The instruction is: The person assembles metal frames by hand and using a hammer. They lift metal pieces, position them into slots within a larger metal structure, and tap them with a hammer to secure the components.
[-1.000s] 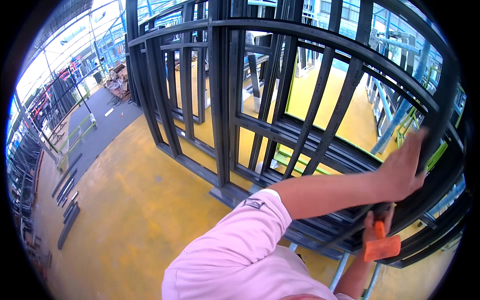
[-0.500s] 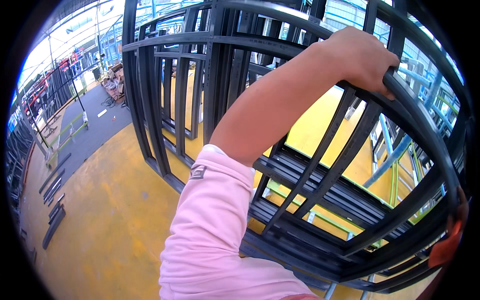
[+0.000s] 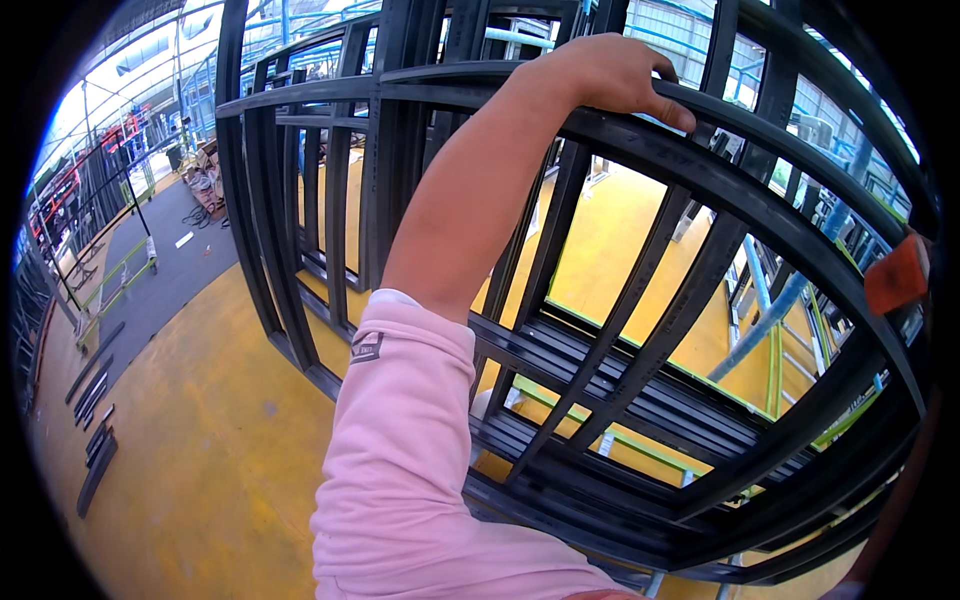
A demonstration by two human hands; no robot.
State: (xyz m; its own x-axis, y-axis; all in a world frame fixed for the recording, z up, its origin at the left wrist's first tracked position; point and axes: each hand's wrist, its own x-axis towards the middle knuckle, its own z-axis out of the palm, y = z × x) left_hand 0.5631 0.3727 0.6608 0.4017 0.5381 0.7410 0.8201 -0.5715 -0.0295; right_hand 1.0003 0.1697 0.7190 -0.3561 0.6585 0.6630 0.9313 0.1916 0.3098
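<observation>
My left hand [image 3: 630,80], its arm in a pink sleeve, is closed over a long black metal bar [image 3: 745,122] at the top of a black frame [image 3: 650,152]. The thumb lies on the near side, while the other fingers are mostly hidden behind. An orange-red blocky thing [image 3: 895,276] is held up at the far right rim, in front of the bar. My right hand holds it, but the hand itself is nearly lost in the dark edge of the picture. The frame's black uprights [image 3: 640,290] and crosspieces stand upright before me.
More black frames [image 3: 262,200] stand at the left and behind. Short black bars [image 3: 97,465] lie on the yellow floor [image 3: 240,400] at far left. A green-edged rack [image 3: 130,285] and a brown heap [image 3: 206,180] are further back. Blue pipes [image 3: 770,325] show through the frame.
My left hand has shifted left along the frame's top, still closed on the bar. The orange-red thing has risen from the lower right. The whole view has swung slightly.
</observation>
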